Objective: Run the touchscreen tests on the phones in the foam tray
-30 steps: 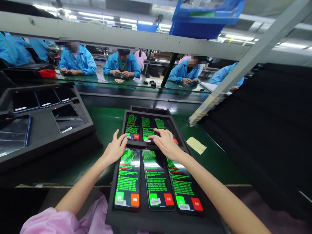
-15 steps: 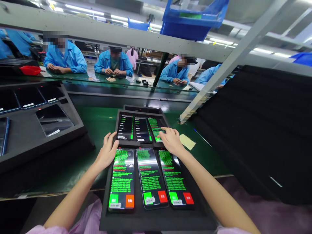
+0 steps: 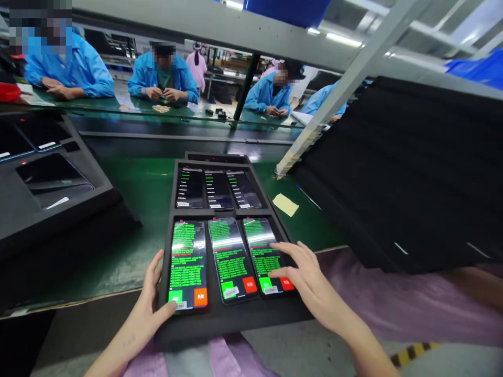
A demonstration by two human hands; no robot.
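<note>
While both hands work at the near row, the black foam tray (image 3: 226, 314) lies on the green bench (image 3: 149, 193) with its near edge overhanging toward the person. Its near row holds three lit phones: the left phone (image 3: 187, 264), the middle phone (image 3: 231, 260) and the right phone (image 3: 267, 255), each with green text. The left hand (image 3: 151, 309) is open, fingers along the tray's left edge, thumb pressing the green button at the left phone's bottom corner. The right hand (image 3: 304, 275) is spread, palm down, a fingertip on the right phone's lower buttons. Three dimmer phones (image 3: 217, 188) fill the tray's far row. Beyond the tray's right corner lies a yellow note (image 3: 285, 204).
</note>
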